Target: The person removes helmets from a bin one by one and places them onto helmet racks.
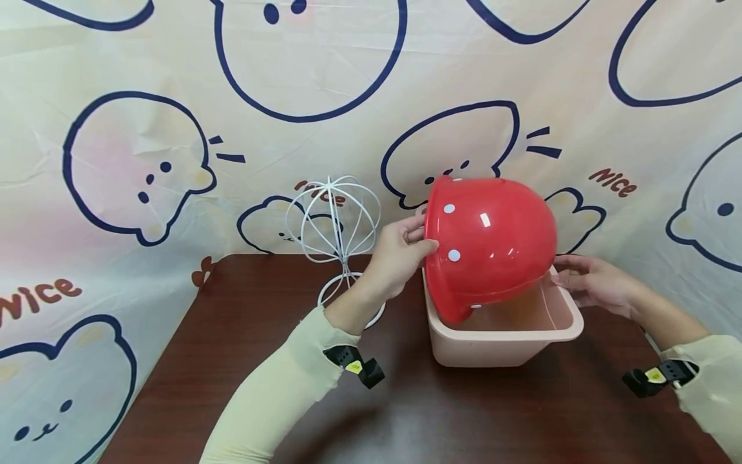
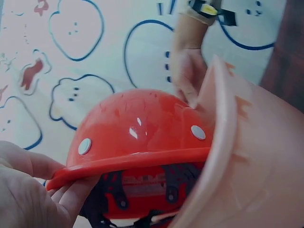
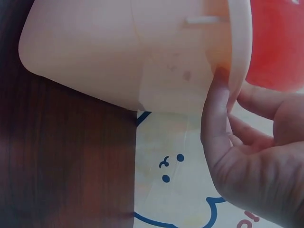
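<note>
A red hard hat [image 1: 493,238] with white dots is tilted on its side above the pink bin [image 1: 481,351], partly within its opening. My left hand [image 1: 400,254] pinches the hat's brim, thumb on one side and fingers on the other; dark straps show inside the hat [image 2: 137,123] in the left wrist view. At the bin's right side, my right hand [image 1: 599,283] grips the rim. The right wrist view shows that hand [image 3: 256,147] with its thumb and fingers around the rim of the bin [image 3: 118,57].
A white wire stand [image 1: 342,248] with a round cage top and ring base stands left of the bin, behind my left forearm. The dark wooden table [image 1: 232,361] ends at a cloth backdrop [image 1: 324,148] printed with cartoon outlines.
</note>
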`<state>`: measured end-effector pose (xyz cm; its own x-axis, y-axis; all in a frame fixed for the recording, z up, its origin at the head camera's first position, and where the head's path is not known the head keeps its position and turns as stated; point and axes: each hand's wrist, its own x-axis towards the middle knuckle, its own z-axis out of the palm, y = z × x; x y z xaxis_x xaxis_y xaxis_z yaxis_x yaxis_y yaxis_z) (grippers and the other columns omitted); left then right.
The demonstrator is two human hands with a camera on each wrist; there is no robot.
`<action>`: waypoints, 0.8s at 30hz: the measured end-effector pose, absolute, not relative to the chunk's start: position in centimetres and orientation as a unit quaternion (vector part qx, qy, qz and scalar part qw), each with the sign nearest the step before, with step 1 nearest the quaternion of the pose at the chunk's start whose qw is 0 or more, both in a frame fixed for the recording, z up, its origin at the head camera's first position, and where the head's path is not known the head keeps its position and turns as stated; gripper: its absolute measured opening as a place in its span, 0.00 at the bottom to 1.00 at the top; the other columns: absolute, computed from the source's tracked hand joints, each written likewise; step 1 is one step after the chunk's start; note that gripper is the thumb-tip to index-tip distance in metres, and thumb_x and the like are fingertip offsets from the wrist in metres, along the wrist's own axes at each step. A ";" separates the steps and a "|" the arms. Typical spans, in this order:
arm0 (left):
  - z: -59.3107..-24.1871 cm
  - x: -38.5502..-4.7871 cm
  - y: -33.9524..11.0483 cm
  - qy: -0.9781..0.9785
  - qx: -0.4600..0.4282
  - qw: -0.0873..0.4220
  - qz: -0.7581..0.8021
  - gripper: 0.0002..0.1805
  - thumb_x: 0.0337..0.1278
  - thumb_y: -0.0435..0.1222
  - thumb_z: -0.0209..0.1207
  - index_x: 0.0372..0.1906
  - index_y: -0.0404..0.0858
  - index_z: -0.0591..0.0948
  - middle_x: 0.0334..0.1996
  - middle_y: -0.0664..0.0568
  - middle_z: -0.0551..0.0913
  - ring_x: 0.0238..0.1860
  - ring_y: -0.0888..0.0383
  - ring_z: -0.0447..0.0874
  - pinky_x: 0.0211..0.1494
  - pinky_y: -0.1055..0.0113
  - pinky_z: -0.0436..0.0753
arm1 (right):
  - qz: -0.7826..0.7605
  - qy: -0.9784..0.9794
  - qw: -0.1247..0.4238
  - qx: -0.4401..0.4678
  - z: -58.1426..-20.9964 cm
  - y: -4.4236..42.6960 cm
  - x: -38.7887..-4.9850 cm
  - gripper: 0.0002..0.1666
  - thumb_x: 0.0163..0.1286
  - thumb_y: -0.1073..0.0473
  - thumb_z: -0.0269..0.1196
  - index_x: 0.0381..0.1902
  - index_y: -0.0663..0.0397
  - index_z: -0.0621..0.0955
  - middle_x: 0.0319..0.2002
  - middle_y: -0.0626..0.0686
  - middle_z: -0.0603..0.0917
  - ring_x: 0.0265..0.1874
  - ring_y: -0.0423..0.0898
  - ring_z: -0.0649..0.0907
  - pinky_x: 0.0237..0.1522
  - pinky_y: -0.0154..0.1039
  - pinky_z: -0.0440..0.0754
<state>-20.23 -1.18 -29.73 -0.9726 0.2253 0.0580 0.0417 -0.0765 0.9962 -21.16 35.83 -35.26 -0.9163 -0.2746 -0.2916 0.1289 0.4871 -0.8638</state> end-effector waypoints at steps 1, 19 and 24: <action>-29.5 -20.2 -1.3 0.668 0.098 0.064 0.735 0.31 0.65 0.28 0.64 0.72 0.40 0.73 0.57 0.49 0.85 0.51 0.51 0.89 0.50 0.55 0.87 | -0.503 0.840 0.198 -0.043 -35.3 35.9 -21.2 0.43 0.78 0.55 0.59 0.77 0.69 0.53 0.60 0.62 0.77 0.49 0.50 0.84 0.51 0.57 0.85; -28.7 -19.9 -1.5 0.535 0.084 0.058 0.839 0.27 0.70 0.28 0.59 0.71 0.38 0.73 0.59 0.46 0.84 0.56 0.47 0.86 0.56 0.57 0.85 | -0.454 0.873 0.168 -0.049 -35.1 35.2 -20.3 0.38 0.80 0.57 0.56 0.77 0.71 0.56 0.67 0.76 0.68 0.52 0.56 0.84 0.50 0.56 0.86; -28.9 -20.2 -1.2 0.484 0.066 0.033 0.872 0.26 0.70 0.25 0.57 0.71 0.35 0.73 0.60 0.42 0.83 0.58 0.42 0.84 0.58 0.56 0.83 | -0.424 0.897 0.120 -0.031 -34.6 34.6 -19.9 0.37 0.80 0.50 0.54 0.75 0.71 0.60 0.65 0.76 0.71 0.52 0.60 0.85 0.49 0.51 0.87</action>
